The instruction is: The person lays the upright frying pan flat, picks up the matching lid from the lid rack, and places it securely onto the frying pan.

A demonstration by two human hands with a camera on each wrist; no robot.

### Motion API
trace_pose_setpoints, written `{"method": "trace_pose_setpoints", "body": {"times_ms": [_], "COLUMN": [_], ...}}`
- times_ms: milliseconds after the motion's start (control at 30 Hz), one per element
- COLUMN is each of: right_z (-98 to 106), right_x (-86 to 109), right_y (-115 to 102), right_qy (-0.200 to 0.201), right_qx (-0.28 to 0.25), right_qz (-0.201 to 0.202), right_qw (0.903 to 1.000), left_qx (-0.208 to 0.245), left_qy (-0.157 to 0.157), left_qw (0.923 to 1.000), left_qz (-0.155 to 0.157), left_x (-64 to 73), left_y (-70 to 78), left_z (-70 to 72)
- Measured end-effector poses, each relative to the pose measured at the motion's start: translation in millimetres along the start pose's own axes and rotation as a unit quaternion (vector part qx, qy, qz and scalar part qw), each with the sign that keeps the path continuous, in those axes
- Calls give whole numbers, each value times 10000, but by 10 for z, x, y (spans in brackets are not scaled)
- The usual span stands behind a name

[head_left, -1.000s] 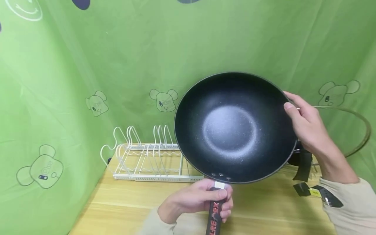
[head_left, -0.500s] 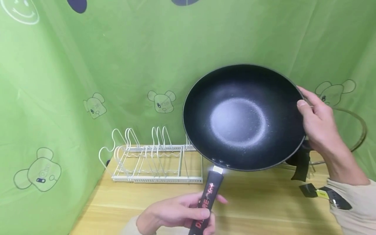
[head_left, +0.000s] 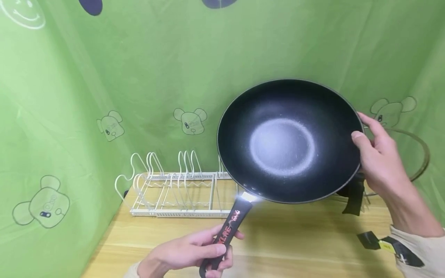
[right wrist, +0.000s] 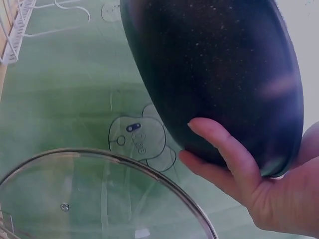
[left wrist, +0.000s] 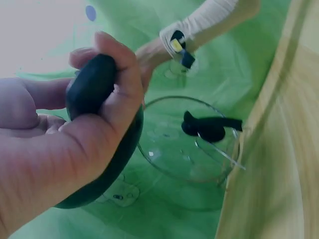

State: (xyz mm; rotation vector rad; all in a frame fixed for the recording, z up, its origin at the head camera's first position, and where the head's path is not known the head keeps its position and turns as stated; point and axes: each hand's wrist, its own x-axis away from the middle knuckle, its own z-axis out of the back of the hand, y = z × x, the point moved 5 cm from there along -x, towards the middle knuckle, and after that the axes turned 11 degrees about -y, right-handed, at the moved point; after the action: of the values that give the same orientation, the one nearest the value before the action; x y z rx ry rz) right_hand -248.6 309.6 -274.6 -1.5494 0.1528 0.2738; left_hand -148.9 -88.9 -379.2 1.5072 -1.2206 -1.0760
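A black wok (head_left: 283, 146) hangs above the table in the head view, its inside tilted toward me. My left hand (head_left: 194, 249) grips its black handle (head_left: 229, 227), thumb across the top near the end. In the left wrist view the fingers of that left hand (left wrist: 107, 99) wrap the handle's butt. My right hand (head_left: 380, 152) holds the wok's right rim, thumb on the inner edge. The right wrist view shows fingers of the right hand (right wrist: 234, 169) spread against the speckled outside of the wok (right wrist: 214, 74).
A white wire rack (head_left: 184, 193) stands at the table's back left. Behind my right hand is a glass lid (left wrist: 184, 144) with a metal rim and black knob, propped upright on a wire stand. A green cloth (head_left: 146, 69) with bear drawings rises behind the wooden table (head_left: 295, 239).
My left hand has slid down the handle from near the wok to its end. The wok has shifted a little right, and its handle now slants down to the left.
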Motion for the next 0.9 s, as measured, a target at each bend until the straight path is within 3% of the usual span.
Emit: {"method": "trace_pose_setpoints", "body": {"times_ms": [133, 200, 267, 367, 433, 500, 567, 667, 767, 833, 900], "right_z": [-71, -116, -166, -233, -262, -282, -301, -347, -387, -405, -404], "right_x": [110, 158, 202, 258, 287, 314, 335, 364, 384, 394, 406], "right_y": [38, 63, 92, 140, 168, 194, 224, 269, 312, 339, 361], "right_qy": [-94, -118, -157, -176, -199, -215, -270, -373, -493, -549, -605], "right_qx": [-656, -902, -1148, -1289, -1341, -1357, -1513, -1777, -1967, -2029, -1965], "right_qz": [75, 106, 195, 254, 242, 177, 178, 241, 291, 292, 269], "right_qw": [9978, 9958, 9931, 9912, 9905, 9904, 9880, 9831, 9788, 9772, 9783], "left_qx": [-440, -1001, -1785, -2817, -3434, -4095, -4706, -5436, -5909, -6147, -6321], "left_qy": [565, 1031, 1448, 1971, 2284, 2663, 3077, 3774, 4273, 4459, 4523], "left_qw": [9969, 9877, 9686, 9283, 8976, 8573, 8097, 7284, 6628, 6320, 6148], "left_qz": [322, 610, 947, 1415, 1555, 1626, 1683, 1776, 1700, 1545, 1337], "left_x": [128, 203, 267, 349, 396, 433, 453, 469, 488, 509, 533], "left_y": [44, 86, 128, 157, 189, 228, 276, 333, 369, 383, 388], "left_z": [72, 120, 159, 206, 229, 250, 262, 270, 278, 282, 293]}}
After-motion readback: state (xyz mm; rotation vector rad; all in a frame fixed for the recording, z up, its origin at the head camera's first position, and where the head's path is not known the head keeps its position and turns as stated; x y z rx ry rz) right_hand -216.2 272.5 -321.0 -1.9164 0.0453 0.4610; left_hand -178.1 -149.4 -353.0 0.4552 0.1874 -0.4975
